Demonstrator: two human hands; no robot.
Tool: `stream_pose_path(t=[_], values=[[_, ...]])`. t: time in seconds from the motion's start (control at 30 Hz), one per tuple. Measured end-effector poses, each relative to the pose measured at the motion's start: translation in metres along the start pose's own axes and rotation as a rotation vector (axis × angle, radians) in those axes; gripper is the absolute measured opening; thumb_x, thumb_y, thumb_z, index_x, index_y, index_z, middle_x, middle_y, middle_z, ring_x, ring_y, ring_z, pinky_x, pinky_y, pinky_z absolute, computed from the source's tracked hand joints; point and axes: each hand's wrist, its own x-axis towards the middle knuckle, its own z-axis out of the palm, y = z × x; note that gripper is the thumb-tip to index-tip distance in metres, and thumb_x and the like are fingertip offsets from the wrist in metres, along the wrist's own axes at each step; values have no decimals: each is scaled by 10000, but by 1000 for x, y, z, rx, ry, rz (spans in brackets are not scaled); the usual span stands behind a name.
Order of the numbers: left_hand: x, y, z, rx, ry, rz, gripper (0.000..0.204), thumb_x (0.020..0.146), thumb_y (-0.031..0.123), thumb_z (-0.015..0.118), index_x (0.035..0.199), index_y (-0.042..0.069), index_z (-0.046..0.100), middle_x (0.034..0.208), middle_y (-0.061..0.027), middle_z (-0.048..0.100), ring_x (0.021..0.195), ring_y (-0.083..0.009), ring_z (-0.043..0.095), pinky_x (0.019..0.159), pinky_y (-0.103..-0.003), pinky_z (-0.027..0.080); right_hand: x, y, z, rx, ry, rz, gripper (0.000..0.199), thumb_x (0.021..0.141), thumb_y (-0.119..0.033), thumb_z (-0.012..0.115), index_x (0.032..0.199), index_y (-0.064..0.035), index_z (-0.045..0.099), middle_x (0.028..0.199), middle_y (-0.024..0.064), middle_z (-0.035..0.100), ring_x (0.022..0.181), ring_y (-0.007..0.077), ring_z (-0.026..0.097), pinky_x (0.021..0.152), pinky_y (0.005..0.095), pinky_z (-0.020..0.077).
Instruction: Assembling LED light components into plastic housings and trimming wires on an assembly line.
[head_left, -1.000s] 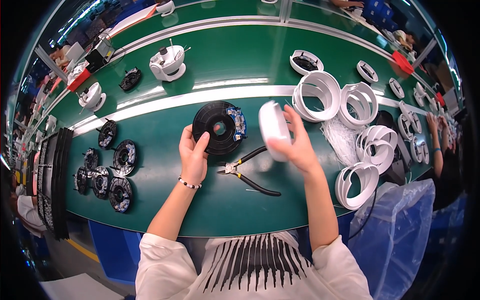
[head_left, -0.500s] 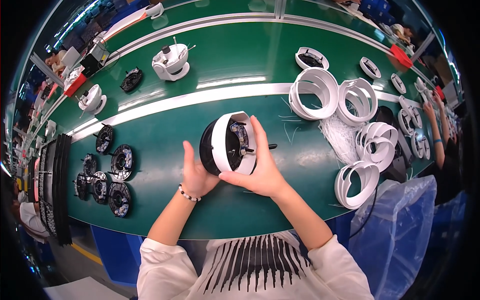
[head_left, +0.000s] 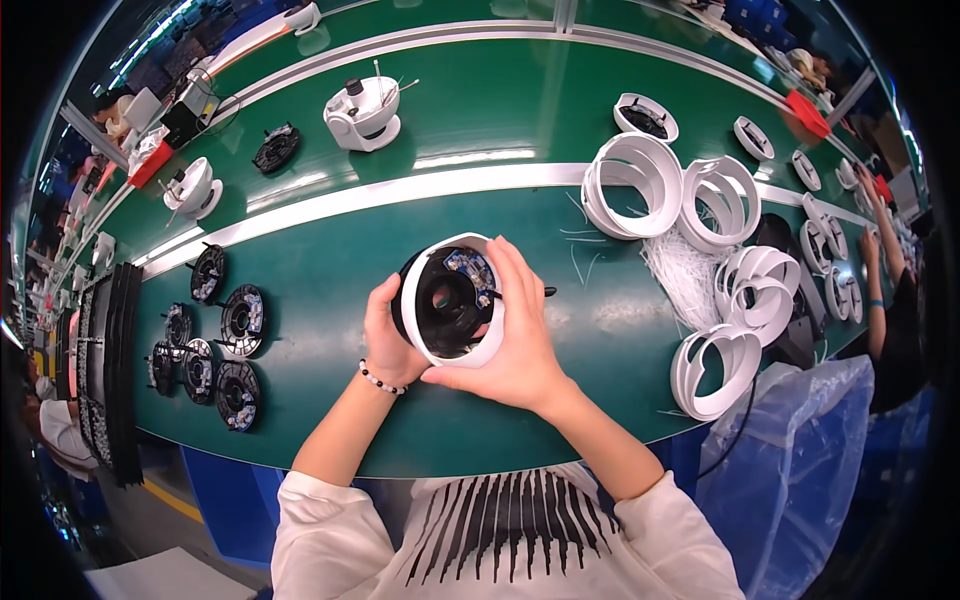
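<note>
White round housing point(head_left: 452, 300) with black disc inside, held just above the green surface point(head_left: 330, 300), open face tilted up toward the head. Clamped between both grips: left hand point(head_left: 388, 335) cupping the left rim from below, right hand point(head_left: 520, 330) wrapped over the right side, fingers across the top edge. Equally near both. Right: white rings point(head_left: 632, 185), loose white ties point(head_left: 685, 275). Left: black discs point(head_left: 240, 320). Nothing blocking.

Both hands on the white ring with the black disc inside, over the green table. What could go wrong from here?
1. The black disc sits in the white ring with small wired parts exposed; the right hand has fingers over that edge and could snag them.
2. Left hand only cups one side, so the ring might slip.
3. Pliers lie hidden behind the hands.
</note>
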Motion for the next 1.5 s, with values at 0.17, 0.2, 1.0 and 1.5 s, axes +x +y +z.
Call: stream_pose_path(t=[0.17, 0.2, 1.0, 1.5], values=[[-1, -5, 10, 116, 40, 125, 589, 850, 466, 273, 1223, 27, 396, 1182, -134, 469, 1061, -246, 481, 882, -369, 423, -2, -3, 8, -137, 30, -87, 1133, 449, -363, 823, 1315, -27, 174, 1320, 239, 177, 1165, 418, 233, 927, 494, 263], [-2, -5, 12, 114, 42, 141, 620, 852, 493, 261, 1247, 28, 373, 1196, -132, 459, 1072, -246, 474, 888, -366, 419, -1, -4, 7, -152, 36, -102, 1146, 441, -361, 827, 1318, -28, 168, 1319, 239, 172, 1169, 416, 229, 930, 493, 266], [-9, 8, -11, 89, -99, -7, 515, 801, 316, 452, 1203, -1, 393, 1163, -140, 487, 1043, -227, 502, 905, -360, 418, 7, 5, 14, -95, -96, -91, 1185, 421, -329, 821, 1309, 33, 124, 1311, 238, 203, 1178, 410, 260, 963, 465, 276], [73, 42, 30, 182, 105, -36, 667, 828, 534, 337, 1199, -17, 409, 1162, -188, 492, 1060, -300, 504, 884, -435, 441, -7, 31, -5, -135, 219, -343, 964, 589, -324, 742, 1315, -16, 189, 1357, 225, 194, 1236, 416, 211, 989, 511, 191]])
